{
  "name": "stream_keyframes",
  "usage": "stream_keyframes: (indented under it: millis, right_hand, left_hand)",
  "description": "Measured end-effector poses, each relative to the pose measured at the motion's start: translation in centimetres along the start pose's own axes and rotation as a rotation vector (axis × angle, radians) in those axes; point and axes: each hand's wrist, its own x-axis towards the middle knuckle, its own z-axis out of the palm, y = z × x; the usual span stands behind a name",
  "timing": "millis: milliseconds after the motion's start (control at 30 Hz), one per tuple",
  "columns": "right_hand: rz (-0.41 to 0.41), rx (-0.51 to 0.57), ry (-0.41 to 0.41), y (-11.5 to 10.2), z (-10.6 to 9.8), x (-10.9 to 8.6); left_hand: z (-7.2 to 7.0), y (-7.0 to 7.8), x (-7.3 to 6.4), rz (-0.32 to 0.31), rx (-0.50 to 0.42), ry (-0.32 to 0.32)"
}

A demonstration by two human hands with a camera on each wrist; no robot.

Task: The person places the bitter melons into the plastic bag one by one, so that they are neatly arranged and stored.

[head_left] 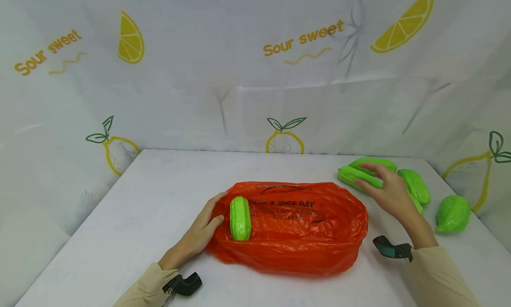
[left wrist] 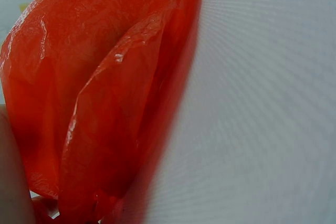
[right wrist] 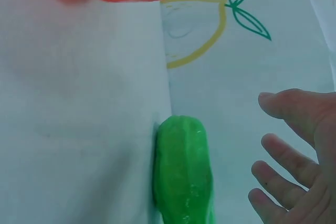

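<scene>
A red plastic bag (head_left: 295,258) lies spread on the white table with its mouth gaping upward. One bright green, ridged bitter melon (head_left: 240,218) is inside it, at the left end. My left hand (head_left: 197,231) holds the bag's left side, thumb toward the mouth; in the left wrist view the red plastic (left wrist: 105,98) covers most of the hand. Over several more bitter melons (head_left: 359,176) at the back right hovers my right hand (head_left: 389,189), thumb and fingers spread apart. The right wrist view shows that hand (right wrist: 299,161) holding nothing, beside a green bitter melon (right wrist: 184,171).
A rounder green fruit with a pointed tip (head_left: 453,214) lies near the table's right edge. More green melons (head_left: 415,187) sit behind my right wrist. A white sheet with lemon prints (head_left: 199,98) hangs along the back and sides of the table (head_left: 131,218).
</scene>
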Motion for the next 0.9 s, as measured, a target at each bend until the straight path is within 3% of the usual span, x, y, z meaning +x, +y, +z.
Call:
stream_keyframes:
  millis: [300,900]
  right_hand:
    - [0.034,-0.042,-0.026,1.5,0.8,0.1]
    - [0.008,-0.019,-0.026,3.5,1.6,-0.1]
  left_hand:
    - [0.0,0.0,-0.1,0.0,0.005,0.002]
    - [0.0,-0.1,0.0,0.004,0.003,-0.001]
